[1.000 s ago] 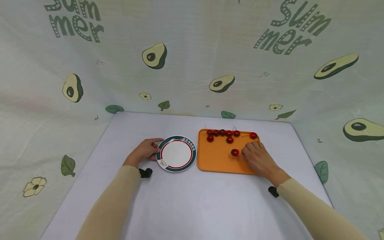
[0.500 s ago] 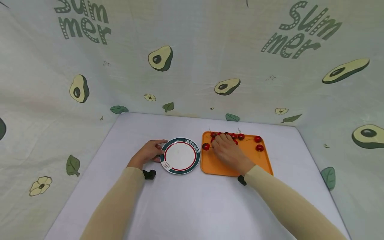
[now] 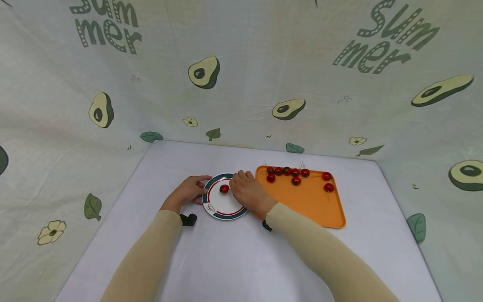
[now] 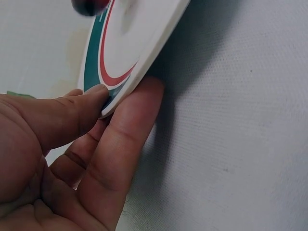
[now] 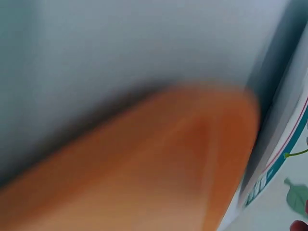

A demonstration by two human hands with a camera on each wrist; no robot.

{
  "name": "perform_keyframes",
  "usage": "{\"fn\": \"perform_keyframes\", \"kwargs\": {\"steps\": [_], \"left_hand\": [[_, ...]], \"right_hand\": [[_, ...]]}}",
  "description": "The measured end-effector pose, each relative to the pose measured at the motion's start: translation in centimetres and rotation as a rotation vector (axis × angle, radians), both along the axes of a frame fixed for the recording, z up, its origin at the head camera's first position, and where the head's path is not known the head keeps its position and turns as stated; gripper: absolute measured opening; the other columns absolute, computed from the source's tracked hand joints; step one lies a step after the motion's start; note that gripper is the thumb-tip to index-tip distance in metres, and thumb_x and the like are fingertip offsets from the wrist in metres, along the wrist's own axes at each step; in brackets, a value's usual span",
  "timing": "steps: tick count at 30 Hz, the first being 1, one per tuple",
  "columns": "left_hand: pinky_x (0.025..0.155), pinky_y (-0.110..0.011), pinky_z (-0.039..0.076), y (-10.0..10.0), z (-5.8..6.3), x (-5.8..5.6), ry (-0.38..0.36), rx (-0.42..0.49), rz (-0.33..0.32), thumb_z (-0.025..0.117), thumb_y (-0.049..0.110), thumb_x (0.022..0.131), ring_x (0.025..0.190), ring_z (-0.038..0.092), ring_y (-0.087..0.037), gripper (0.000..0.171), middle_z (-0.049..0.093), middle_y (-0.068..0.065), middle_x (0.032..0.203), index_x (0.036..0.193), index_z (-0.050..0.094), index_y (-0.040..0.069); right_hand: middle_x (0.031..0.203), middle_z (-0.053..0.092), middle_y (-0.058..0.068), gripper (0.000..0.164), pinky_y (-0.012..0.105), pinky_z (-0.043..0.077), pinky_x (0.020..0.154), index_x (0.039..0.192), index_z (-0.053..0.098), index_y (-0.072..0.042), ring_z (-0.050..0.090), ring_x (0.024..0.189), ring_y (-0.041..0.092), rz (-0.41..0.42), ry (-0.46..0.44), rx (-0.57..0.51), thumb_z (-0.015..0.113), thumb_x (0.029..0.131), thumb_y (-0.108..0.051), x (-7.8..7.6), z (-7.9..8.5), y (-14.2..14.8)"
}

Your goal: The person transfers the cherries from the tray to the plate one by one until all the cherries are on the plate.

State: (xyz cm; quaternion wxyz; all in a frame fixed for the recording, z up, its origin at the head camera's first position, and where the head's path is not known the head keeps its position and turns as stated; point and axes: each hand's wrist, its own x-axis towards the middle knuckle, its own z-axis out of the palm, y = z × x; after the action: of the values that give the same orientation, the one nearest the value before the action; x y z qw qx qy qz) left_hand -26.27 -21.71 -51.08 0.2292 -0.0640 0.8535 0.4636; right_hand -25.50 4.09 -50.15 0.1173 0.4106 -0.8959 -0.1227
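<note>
In the head view a white plate with a green rim and red ring lies on the table. My left hand pinches its left edge; in the left wrist view the thumb is on the rim and fingers reach underneath. My right hand is over the plate's right part and holds a dark red cherry by its stem, the fruit hanging left of the fingers over the white middle. That cherry peeks in at the top of the left wrist view.
An orange tray stands right of the plate, close to its rim. Several cherries lie along its back, with one cherry at its right side. A printed cloth rises behind the white table.
My right hand has carried a cherry left from the tray to above the plate. Another cherry appeared at the tray's right side as the hand moved off. My left hand stays at the plate.
</note>
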Motion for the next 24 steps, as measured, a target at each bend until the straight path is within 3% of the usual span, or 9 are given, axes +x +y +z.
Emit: {"fn": "perform_keyframes", "kwargs": {"steps": [7,17,24], "left_hand": [[0.067,-0.028,0.063,0.2,0.2,0.1,-0.013,0.036,0.005,0.068,0.002,0.1,0.085,0.061,-0.022,0.059,0.054,-0.015,0.118,0.154,0.055,0.021],[0.071,-0.028,0.063,0.3,0.6,-0.1,0.013,-0.005,-0.016,0.068,0.003,0.099,0.099,0.061,-0.027,0.054,0.058,-0.017,0.127,0.15,0.059,0.018],[0.071,-0.027,0.062,0.2,0.2,-0.3,0.017,0.016,-0.008,0.067,0.003,0.099,0.097,0.063,-0.025,0.055,0.059,-0.017,0.13,0.152,0.058,0.017]], "right_hand": [[0.121,0.064,0.007,0.032,0.034,0.049,0.095,0.127,0.066,-0.008,0.053,0.112,0.025,0.012,-0.021,0.022,0.071,0.102,-0.028,0.4,-0.8,-1.9],[0.121,0.064,0.005,0.036,0.036,0.049,0.099,0.131,0.066,-0.01,0.051,0.113,0.024,0.018,-0.01,0.076,0.072,0.101,-0.03,0.9,-1.2,-3.3],[0.123,0.064,0.004,0.037,0.034,0.048,0.097,0.133,0.066,-0.011,0.051,0.114,0.024,0.005,0.015,0.103,0.07,0.103,-0.031,1.0,-1.3,-3.5]]}}
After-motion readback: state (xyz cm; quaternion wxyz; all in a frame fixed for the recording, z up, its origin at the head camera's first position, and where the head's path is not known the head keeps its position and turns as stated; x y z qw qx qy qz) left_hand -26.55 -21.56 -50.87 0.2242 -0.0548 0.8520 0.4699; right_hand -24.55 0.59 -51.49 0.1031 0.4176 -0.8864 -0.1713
